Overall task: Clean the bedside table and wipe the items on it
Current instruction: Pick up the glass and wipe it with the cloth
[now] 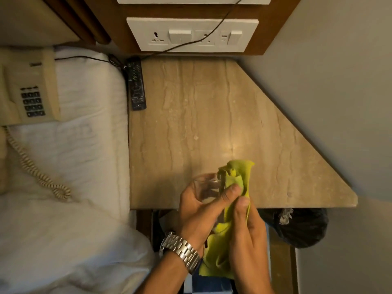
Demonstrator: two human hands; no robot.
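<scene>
My left hand [198, 211] grips a clear drinking glass [206, 184] over the front edge of the beige marble bedside table [191, 115]. My right hand [248, 228] holds a yellow-green cloth [238, 177] pressed against the side of the glass; the cloth's upper part is bunched at the rim and its lower part hangs below my wrists. A black remote control [136, 83] lies along the table's left edge near the back.
A cream telephone [29, 88] with a coiled cord rests on the white bed [70, 155] to the left. A white socket panel [193, 35] with a dark cable sits behind the table. A bin with a black bag [301, 225] stands under the table's front right.
</scene>
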